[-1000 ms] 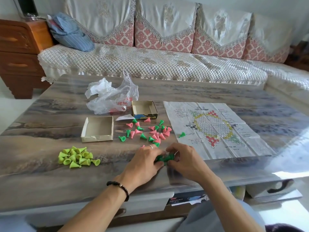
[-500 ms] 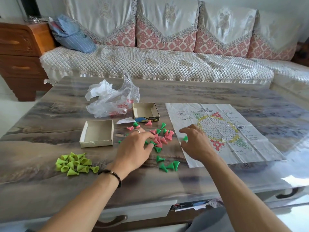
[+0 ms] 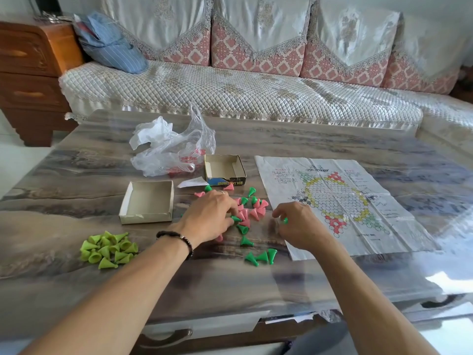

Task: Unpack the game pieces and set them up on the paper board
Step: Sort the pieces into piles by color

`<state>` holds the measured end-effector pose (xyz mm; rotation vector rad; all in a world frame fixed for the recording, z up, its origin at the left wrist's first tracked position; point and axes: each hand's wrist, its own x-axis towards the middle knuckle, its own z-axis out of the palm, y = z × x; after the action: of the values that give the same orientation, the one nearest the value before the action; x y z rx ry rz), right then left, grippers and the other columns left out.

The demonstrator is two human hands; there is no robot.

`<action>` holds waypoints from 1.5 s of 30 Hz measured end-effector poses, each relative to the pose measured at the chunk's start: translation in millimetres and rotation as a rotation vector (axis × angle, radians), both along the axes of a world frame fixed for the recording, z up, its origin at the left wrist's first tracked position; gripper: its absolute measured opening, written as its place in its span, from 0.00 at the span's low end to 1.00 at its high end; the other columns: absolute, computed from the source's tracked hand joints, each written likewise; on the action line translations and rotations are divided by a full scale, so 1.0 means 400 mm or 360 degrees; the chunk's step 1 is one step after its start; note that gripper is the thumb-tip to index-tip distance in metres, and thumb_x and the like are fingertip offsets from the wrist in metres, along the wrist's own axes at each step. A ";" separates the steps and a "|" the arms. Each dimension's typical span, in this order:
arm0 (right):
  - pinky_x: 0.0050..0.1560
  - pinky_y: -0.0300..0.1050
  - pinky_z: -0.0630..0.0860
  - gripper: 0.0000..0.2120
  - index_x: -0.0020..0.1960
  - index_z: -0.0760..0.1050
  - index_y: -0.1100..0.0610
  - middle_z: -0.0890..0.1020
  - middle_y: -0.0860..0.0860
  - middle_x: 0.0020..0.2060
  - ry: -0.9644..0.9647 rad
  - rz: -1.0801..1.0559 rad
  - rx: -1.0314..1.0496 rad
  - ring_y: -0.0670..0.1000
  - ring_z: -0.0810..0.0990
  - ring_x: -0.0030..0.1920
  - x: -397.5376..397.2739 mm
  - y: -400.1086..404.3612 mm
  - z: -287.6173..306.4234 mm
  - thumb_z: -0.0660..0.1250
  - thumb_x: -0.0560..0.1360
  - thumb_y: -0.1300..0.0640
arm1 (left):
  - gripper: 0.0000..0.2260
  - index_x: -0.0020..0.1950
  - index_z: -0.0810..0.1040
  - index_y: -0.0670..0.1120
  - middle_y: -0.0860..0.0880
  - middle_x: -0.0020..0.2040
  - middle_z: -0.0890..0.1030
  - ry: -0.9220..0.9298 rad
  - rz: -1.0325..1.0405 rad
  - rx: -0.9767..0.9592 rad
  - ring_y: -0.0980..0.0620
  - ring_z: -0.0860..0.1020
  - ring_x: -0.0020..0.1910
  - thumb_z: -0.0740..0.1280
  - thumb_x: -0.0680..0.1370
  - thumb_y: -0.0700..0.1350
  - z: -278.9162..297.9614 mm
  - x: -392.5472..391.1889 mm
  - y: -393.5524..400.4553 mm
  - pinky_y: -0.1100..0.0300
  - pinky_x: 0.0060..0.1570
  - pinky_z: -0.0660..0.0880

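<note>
Since a second ago both my hands have left the near edge of the surface, where they were bunched together over a few dark green cones, and gone back up to the mixed heap; those three cones [image 3: 261, 257] now lie on their own near the paper's near-left corner.

Head view, the only one: my left hand [image 3: 208, 217] rests on the pink and dark green pile [image 3: 247, 210] in the middle of the surface, fingertips curled and pinching a dark green cone [image 3: 235, 218]. My right hand [image 3: 298, 222] sits at the left edge of the paper board [image 3: 358, 180], fingers curled round another green piece [image 3: 285, 221] that just peeks out. The lime cones [image 3: 108, 249] are already heaped apart toward the near-left of the surface. Two open box halves [image 3: 147, 202] [image 3: 224, 169] and a crumpled plastic bag [image 3: 174, 149] lie beyond the pile, toward the far edge.

I judge I am sorting by colour: lime is done, dark green has begun, pink is not yet separated. No piece stands on the printed star, so the setting-up itself has not started.
</note>
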<state>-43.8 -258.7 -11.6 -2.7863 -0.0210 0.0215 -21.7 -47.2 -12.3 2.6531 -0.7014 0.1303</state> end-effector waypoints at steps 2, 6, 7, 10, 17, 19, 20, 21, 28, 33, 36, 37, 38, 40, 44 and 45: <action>0.48 0.43 0.76 0.15 0.54 0.80 0.55 0.81 0.50 0.48 0.0029 -0.0031 0.0182 0.50 0.78 0.48 -0.009 0.001 -0.003 0.62 0.71 0.65 | 0.08 0.54 0.82 0.50 0.53 0.46 0.74 0.0002 0.0025 -0.0019 0.53 0.74 0.52 0.71 0.75 0.46 -0.001 0.003 0.004 0.63 0.52 0.66; 0.41 0.38 0.71 0.13 0.48 0.81 0.52 0.80 0.43 0.40 0.0016 0.0073 0.0398 0.42 0.76 0.38 -0.036 0.030 -0.013 0.64 0.70 0.66 | 0.09 0.55 0.81 0.49 0.52 0.46 0.75 0.0026 0.0024 -0.0025 0.53 0.74 0.50 0.71 0.75 0.43 0.000 0.006 0.008 0.64 0.49 0.65; 0.40 0.36 0.70 0.13 0.47 0.80 0.51 0.79 0.41 0.38 -0.0003 0.0120 0.0422 0.40 0.75 0.37 -0.042 0.042 -0.015 0.65 0.70 0.66 | 0.09 0.55 0.81 0.48 0.51 0.48 0.78 0.0033 0.0029 -0.0024 0.51 0.75 0.52 0.71 0.75 0.43 0.000 0.007 0.008 0.63 0.50 0.66; 0.37 0.31 0.70 0.12 0.49 0.80 0.52 0.78 0.41 0.37 -0.0033 0.0269 0.0437 0.39 0.75 0.36 -0.052 0.076 -0.015 0.64 0.72 0.65 | 0.09 0.55 0.81 0.47 0.48 0.53 0.79 0.0026 0.0037 -0.0024 0.49 0.76 0.55 0.71 0.75 0.41 -0.002 0.009 0.008 0.61 0.52 0.67; 0.44 0.39 0.69 0.10 0.55 0.81 0.54 0.79 0.50 0.46 -0.0125 0.0396 0.0134 0.47 0.73 0.42 -0.033 0.115 -0.006 0.66 0.76 0.58 | 0.09 0.54 0.82 0.46 0.47 0.50 0.77 -0.0076 0.0106 -0.0043 0.47 0.78 0.51 0.71 0.75 0.39 -0.010 0.000 0.033 0.57 0.51 0.72; 0.48 0.44 0.73 0.09 0.55 0.81 0.54 0.80 0.52 0.47 -0.0125 0.0402 0.0042 0.49 0.74 0.44 -0.033 0.114 -0.006 0.68 0.75 0.56 | 0.07 0.52 0.82 0.46 0.48 0.49 0.77 -0.0093 0.0111 -0.0088 0.47 0.78 0.50 0.70 0.75 0.39 -0.004 0.000 0.038 0.58 0.49 0.72; 0.49 0.45 0.74 0.10 0.55 0.81 0.54 0.79 0.51 0.47 -0.0122 0.0407 0.0021 0.50 0.75 0.45 -0.034 0.114 -0.005 0.68 0.75 0.55 | 0.07 0.52 0.82 0.45 0.48 0.49 0.77 -0.0091 0.0116 -0.0124 0.47 0.77 0.49 0.70 0.75 0.39 0.002 0.000 0.040 0.59 0.48 0.71; 0.47 0.45 0.74 0.10 0.55 0.81 0.53 0.78 0.50 0.46 -0.0110 0.0407 0.0015 0.50 0.75 0.45 -0.036 0.114 -0.003 0.68 0.74 0.54 | 0.07 0.52 0.82 0.45 0.48 0.48 0.77 -0.0081 0.0125 -0.0176 0.48 0.77 0.49 0.70 0.75 0.39 0.011 -0.003 0.040 0.60 0.47 0.70; 0.51 0.46 0.71 0.15 0.64 0.72 0.44 0.74 0.49 0.52 0.0086 0.0493 -0.0048 0.51 0.76 0.53 -0.027 0.113 0.008 0.60 0.77 0.49 | 0.08 0.51 0.83 0.49 0.52 0.44 0.75 0.0091 0.0154 -0.0437 0.55 0.75 0.41 0.73 0.72 0.40 -0.002 -0.105 0.063 0.58 0.48 0.76; 0.50 0.47 0.70 0.09 0.57 0.75 0.46 0.70 0.48 0.48 0.0113 0.0558 -0.0146 0.50 0.73 0.47 -0.027 0.134 0.016 0.60 0.79 0.50 | 0.11 0.55 0.82 0.47 0.50 0.49 0.78 0.0211 0.0161 -0.0366 0.51 0.77 0.48 0.72 0.74 0.42 -0.036 -0.155 0.066 0.56 0.52 0.74; 0.46 0.41 0.67 0.08 0.53 0.79 0.52 0.72 0.47 0.45 0.0097 0.0538 -0.0064 0.49 0.73 0.48 -0.026 0.118 0.018 0.63 0.77 0.57 | 0.12 0.58 0.81 0.47 0.50 0.52 0.78 0.0192 0.0134 -0.0308 0.50 0.76 0.51 0.71 0.75 0.43 -0.031 -0.157 0.047 0.56 0.53 0.72; 0.43 0.39 0.65 0.08 0.51 0.80 0.53 0.73 0.47 0.44 0.0102 0.0522 -0.0054 0.49 0.74 0.47 -0.026 0.108 0.019 0.63 0.76 0.59 | 0.12 0.58 0.81 0.47 0.50 0.53 0.79 0.0195 0.0121 -0.0301 0.50 0.76 0.51 0.71 0.75 0.43 -0.031 -0.157 0.039 0.56 0.53 0.72; 0.39 0.36 0.65 0.09 0.50 0.81 0.53 0.75 0.47 0.43 0.0121 0.0498 -0.0047 0.47 0.74 0.44 -0.029 0.097 0.021 0.63 0.75 0.60 | 0.12 0.59 0.81 0.47 0.50 0.54 0.79 0.0198 0.0108 -0.0300 0.50 0.76 0.52 0.70 0.75 0.43 -0.032 -0.156 0.031 0.57 0.54 0.72; 0.35 0.30 0.65 0.10 0.47 0.82 0.53 0.79 0.48 0.43 0.0158 0.0458 -0.0023 0.44 0.74 0.41 -0.039 0.074 0.026 0.63 0.74 0.62 | 0.14 0.60 0.80 0.46 0.50 0.56 0.79 0.0194 0.0078 -0.0302 0.49 0.76 0.54 0.70 0.75 0.43 -0.035 -0.155 0.013 0.57 0.55 0.72; 0.36 0.28 0.68 0.14 0.47 0.83 0.52 0.81 0.47 0.43 0.0227 0.0419 0.0077 0.44 0.77 0.40 -0.070 0.033 0.033 0.61 0.73 0.64 | 0.14 0.60 0.80 0.47 0.50 0.57 0.80 0.0268 -0.0034 -0.0286 0.50 0.76 0.56 0.67 0.75 0.41 -0.030 -0.154 -0.012 0.58 0.54 0.73; 0.37 0.30 0.70 0.15 0.47 0.83 0.51 0.82 0.46 0.43 0.0235 0.0408 0.0123 0.43 0.78 0.41 -0.078 0.026 0.031 0.60 0.73 0.65 | 0.14 0.59 0.81 0.48 0.50 0.56 0.81 0.0304 -0.0060 -0.0285 0.49 0.77 0.55 0.67 0.74 0.41 -0.029 -0.154 -0.015 0.56 0.53 0.74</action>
<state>-75.1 -248.1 1.0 -2.6787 -0.3338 0.2839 -83.3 -53.2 -23.8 2.4407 -0.6446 -0.0671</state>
